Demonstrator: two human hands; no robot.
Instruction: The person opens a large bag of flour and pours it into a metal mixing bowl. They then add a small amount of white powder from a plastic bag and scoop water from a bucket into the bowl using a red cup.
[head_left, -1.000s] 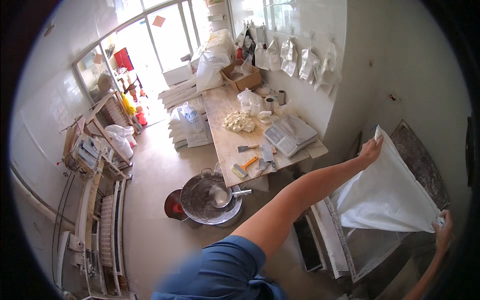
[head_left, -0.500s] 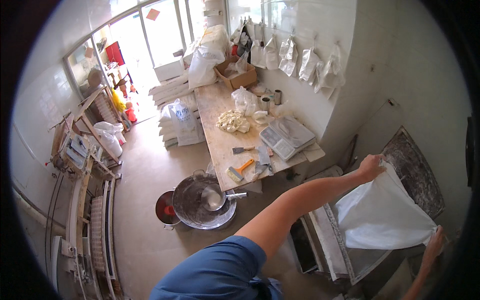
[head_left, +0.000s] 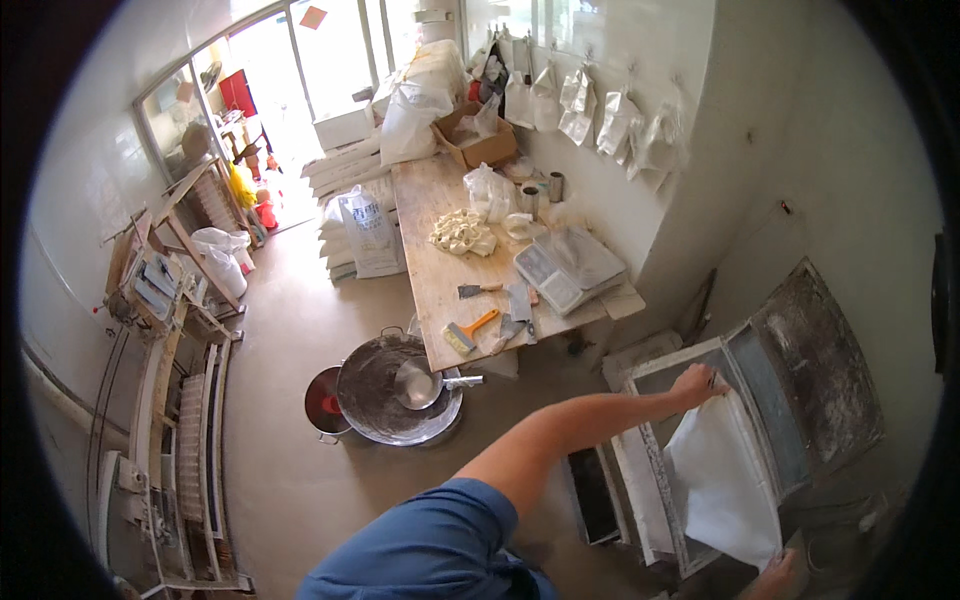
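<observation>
Stretched between my two hands is a white cloth, spread over a pale open-topped frame of a machine at the right. My left hand pinches its upper corner, with the arm reaching across from the lower middle. At the bottom right, my right hand grips the lower corner; part of that hand is cut off by the picture's dark rim. Behind the cloth a worn, flour-dusted lid stands tilted up against the wall.
A wooden table bears dough pieces, a scale, scrapers and an orange-handled brush. A large metal basin with a ladle and a smaller pot stand on the floor. Stacked sacks lie beyond.
Both hands have moved left and lower with the cloth, drawing it away from the lid onto the frame. More of the lid and of the frame's far edge now shows.
</observation>
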